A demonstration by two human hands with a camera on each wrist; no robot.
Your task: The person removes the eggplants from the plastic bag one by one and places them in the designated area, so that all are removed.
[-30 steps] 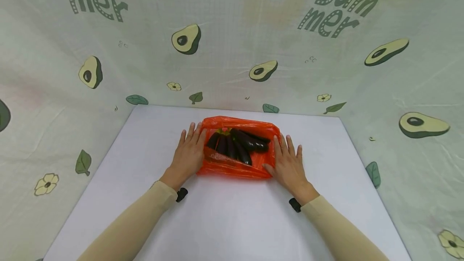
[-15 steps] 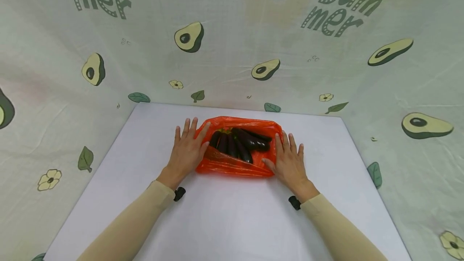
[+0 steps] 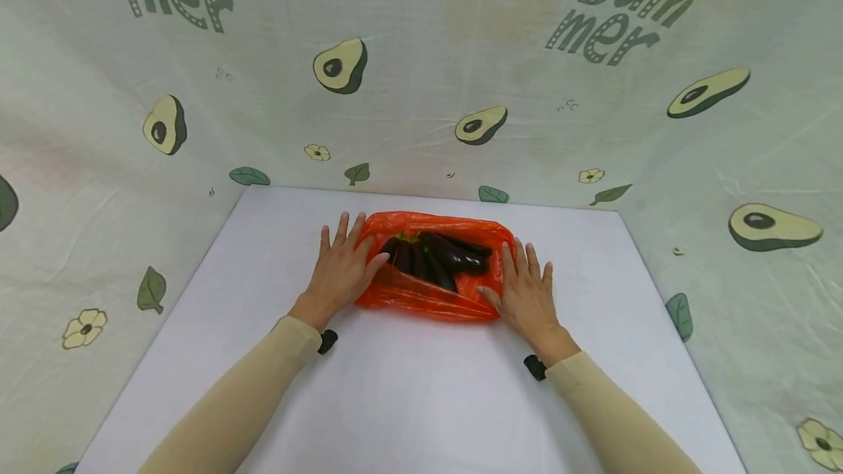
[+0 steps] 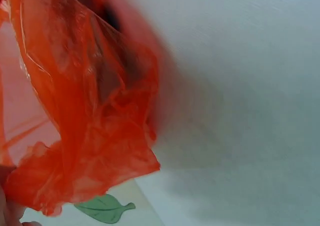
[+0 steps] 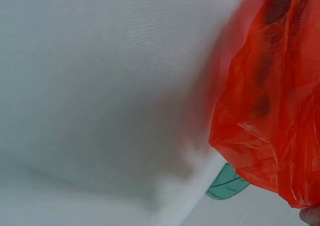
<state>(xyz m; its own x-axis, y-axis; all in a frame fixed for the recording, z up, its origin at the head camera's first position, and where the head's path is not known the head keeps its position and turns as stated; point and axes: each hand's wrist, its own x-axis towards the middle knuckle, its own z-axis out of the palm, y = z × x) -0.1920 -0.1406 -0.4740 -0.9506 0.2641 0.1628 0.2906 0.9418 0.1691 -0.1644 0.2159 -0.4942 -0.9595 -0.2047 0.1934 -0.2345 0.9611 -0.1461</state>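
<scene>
Your left hand (image 3: 339,269) has shifted slightly since half a second ago, its thumb reaching further over the red plastic bag (image 3: 428,303), while your right hand (image 3: 528,302) has almost kept its place. Inside this bag, between your hands, lie the eggplants (image 3: 461,260), dark, glossy and elongated, their stem ends gathered at the far side. Thin, wrinkled film surrounds them, the mouth facing up. Both hands are released, fingers extended and touching opposite sides; I judge this supports the soft walls, which otherwise could sag. Beneath is the white table (image 3: 421,401); behind it, the avocado-printed cloth (image 3: 408,57).
</scene>
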